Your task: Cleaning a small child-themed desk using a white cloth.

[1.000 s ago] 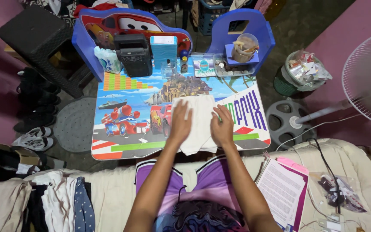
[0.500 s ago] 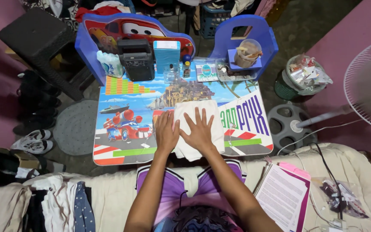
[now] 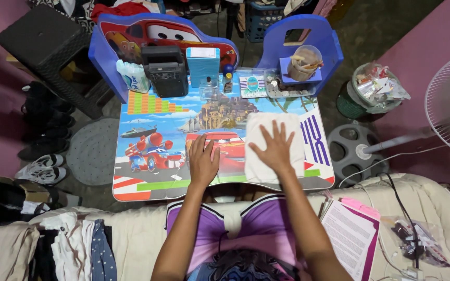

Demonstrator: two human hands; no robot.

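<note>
A folded white cloth (image 3: 273, 148) is seen lying flat on the right part of the cartoon-printed counter (image 3: 152, 130), and it is pressed down by the right hand (image 3: 275, 148), whose fingers are spread wide and flat, so nothing is gripped. The left hand (image 3: 203, 161) is laid palm-down on the bare counter just beside the cloth's left edge, fingers extended and nothing held in its grip. Along the far edge a black radio (image 3: 165, 70), a teal box (image 3: 203, 63) and a clear cup of sticks (image 3: 303, 61) are ranged.
</note>
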